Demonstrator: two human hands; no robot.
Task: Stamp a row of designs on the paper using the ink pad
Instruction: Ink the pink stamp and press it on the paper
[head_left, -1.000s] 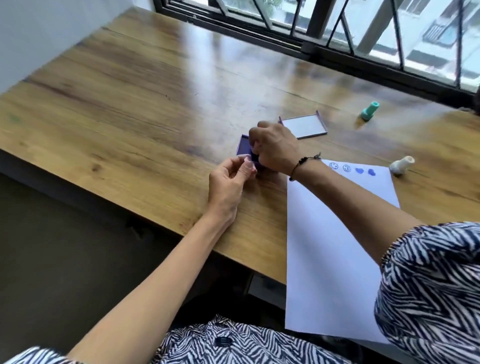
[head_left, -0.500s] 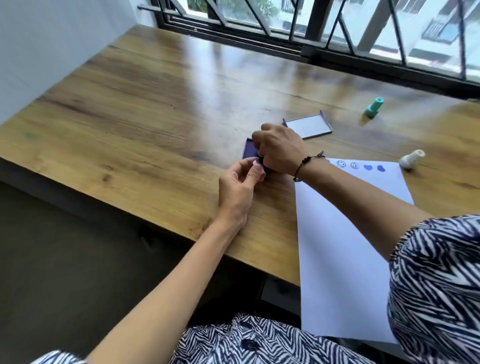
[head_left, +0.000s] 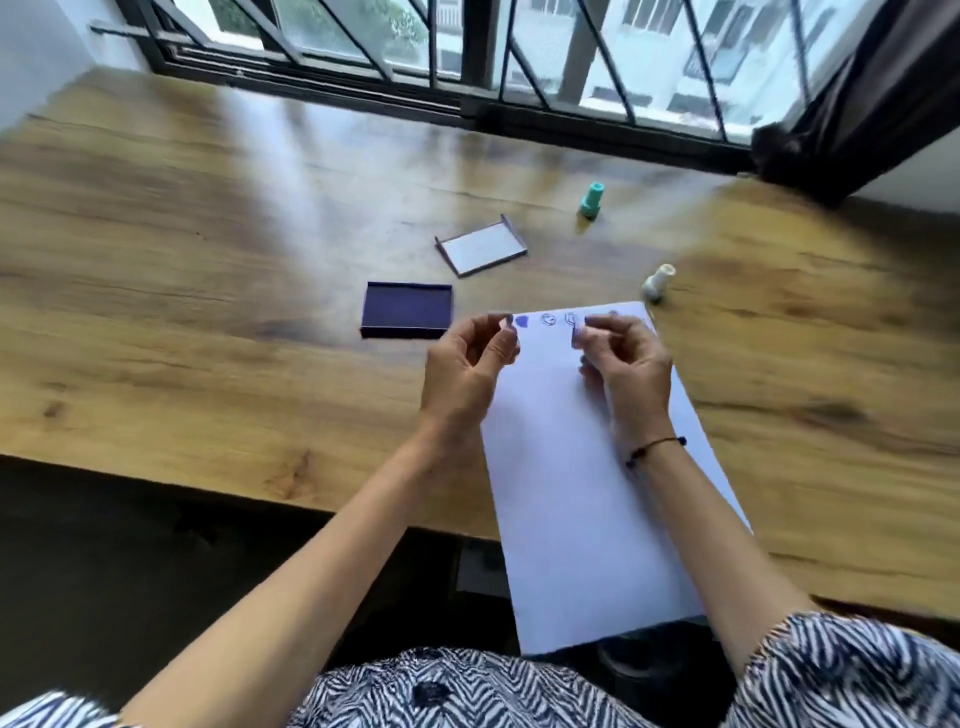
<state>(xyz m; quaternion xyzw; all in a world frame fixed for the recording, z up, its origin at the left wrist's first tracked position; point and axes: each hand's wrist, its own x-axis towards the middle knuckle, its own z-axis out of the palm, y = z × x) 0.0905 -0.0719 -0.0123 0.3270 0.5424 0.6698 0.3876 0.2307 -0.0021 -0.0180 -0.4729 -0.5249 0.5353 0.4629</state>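
You're pinching a small stamp (head_left: 577, 335) in your right hand (head_left: 631, 371) over the paper (head_left: 582, 493), near its top row of prints. Left hand (head_left: 465, 374) is curling loosely, holding nothing. Ink pad (head_left: 407, 310) is sitting open, just left. Stamp probably light, rigid: grip its sides. Paper's flimsy.

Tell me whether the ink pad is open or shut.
Open: the ink pad shows its dark blue inking surface, and its lid lies apart on the table, inside facing up.
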